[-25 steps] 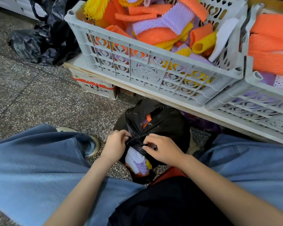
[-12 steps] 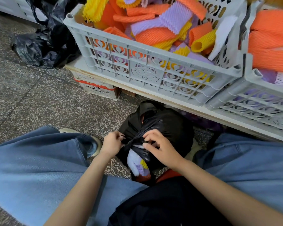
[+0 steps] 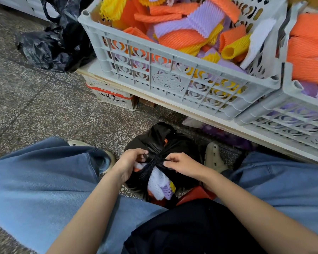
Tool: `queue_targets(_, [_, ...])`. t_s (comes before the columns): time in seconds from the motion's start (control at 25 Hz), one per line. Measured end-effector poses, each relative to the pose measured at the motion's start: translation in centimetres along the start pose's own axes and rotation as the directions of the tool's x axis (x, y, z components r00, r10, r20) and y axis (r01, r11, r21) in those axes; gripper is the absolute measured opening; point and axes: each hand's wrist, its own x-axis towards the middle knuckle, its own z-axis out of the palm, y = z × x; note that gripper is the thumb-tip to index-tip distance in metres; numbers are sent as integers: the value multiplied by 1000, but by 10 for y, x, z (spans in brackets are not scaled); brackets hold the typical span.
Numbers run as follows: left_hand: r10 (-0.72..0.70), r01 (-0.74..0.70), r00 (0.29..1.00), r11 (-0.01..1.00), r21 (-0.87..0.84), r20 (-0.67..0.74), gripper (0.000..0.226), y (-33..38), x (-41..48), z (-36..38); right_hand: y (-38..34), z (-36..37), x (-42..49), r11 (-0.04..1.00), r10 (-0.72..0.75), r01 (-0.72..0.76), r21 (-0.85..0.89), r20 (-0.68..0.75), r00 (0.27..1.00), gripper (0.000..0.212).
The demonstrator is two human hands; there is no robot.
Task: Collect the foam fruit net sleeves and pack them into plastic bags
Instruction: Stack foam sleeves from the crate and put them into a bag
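Crumpled spare black bags point(image 3: 50, 46) sit on the floor point(image 3: 44, 110) at 10 o'clock. Near the middle, the left hand point(image 3: 129, 162) has its fingers curled, pinching one twisted strand of the black plastic bag point(image 3: 182, 143), which sits on the floor. White and purple foam sleeves point(image 3: 157, 180) poke out its near side. The right hand point(image 3: 184, 165) pinches the other strand, and the two cross between the hands. At 1 o'clock a grey crate point(image 3: 173, 79) is heaped with loose sleeves point(image 3: 180, 40), and there's a second crate point(image 3: 292, 114) at 3.
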Motion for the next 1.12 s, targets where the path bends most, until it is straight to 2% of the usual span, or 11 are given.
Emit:
queue_targets(0.16, [48,-50,994,999,21,101,31,1,-2,0,-6,-3,-8,927,46,-76,367,89,995,19])
queue_targets(0.24, [80,-84,995,994,64,63,37,-3,3,-1,-10,1,-7,724,127,-135,677,61,990,19])
queue_targets(0.32, [44,-44,999,999,21,12,42,-8,10,0,-13,7,-4,437,265,-126,891,6,964,22])
queue_targets(0.44, [-140,137,990,977,-164,-9,45,-15,15,-2,-18,18,3,138,428,-119,983,49,903,30])
queue_targets(0.52, [-172,166,985,957,-239,-3,45,-17,17,-4,-22,24,8,54,466,-87,995,52,883,32])
queue_targets(0.6, [-127,127,992,949,-288,19,45,-18,18,-5,-27,29,10,117,448,-36,992,-21,894,30])
queue_targets(0.68, [-40,50,998,947,-317,38,42,-16,17,-4,-27,31,9,388,304,55,920,-184,935,24])
queue_targets(0.76, [71,-53,996,946,-319,48,34,-13,14,0,-23,28,7,732,90,124,670,-275,957,27])
queue_targets(0.84, [173,-144,981,955,-259,91,28,-11,9,7,-15,21,9,955,-57,136,263,-288,956,35])
queue_targets(0.96, [230,-215,962,970,-112,146,26,-14,4,13,-7,19,15,980,-175,147,-131,-236,956,37])
queue_targets(1.12, [205,-203,957,979,-29,204,24,-15,3,4,-4,12,22,964,-212,191,-185,-101,972,23])
